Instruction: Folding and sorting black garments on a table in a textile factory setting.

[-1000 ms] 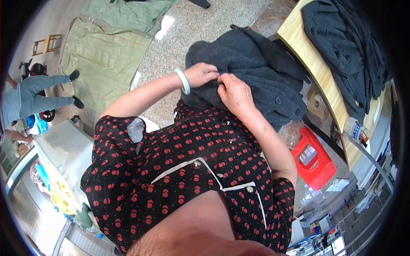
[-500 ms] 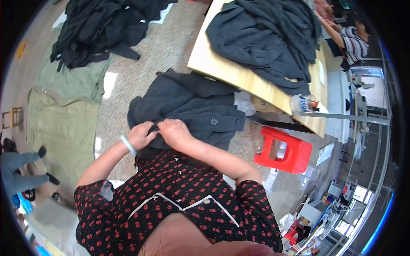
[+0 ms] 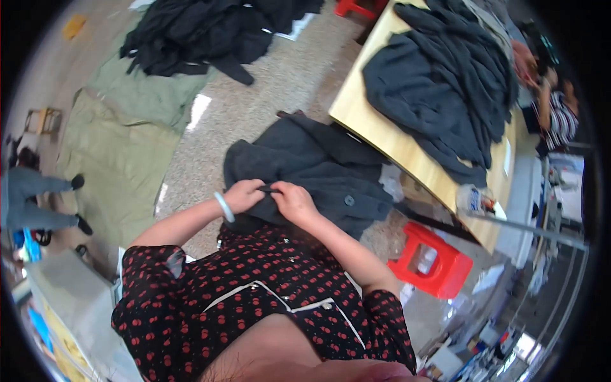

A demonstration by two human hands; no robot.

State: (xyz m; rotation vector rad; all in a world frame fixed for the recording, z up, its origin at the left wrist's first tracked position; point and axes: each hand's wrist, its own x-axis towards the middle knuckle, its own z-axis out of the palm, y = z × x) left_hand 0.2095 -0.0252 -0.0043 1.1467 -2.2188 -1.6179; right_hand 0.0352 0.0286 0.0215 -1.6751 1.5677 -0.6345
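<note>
A dark grey buttoned garment, like a jacket or coat, lies bunched in front of my body, and a round dark button shows on its right part. My left hand, with a pale bracelet at the wrist, pinches the garment's near edge between thumb and fingers. Close beside it, my right hand pinches the same edge, a small fold of cloth stretched between the two. Both sets of fingertips are closed on the fabric. The garment's far side reaches toward the wooden table, and its underside is hidden.
To the right stands a light wooden table with a heap of dark garments and a clear plastic jar. A red plastic stool is below it. Dark clothes lie on green cloth at left. Other people stand at both sides.
My view has shifted, so the scene sits lower and farther right. My hands have moved slightly apart, with a fold of the garment's edge now showing between them.
</note>
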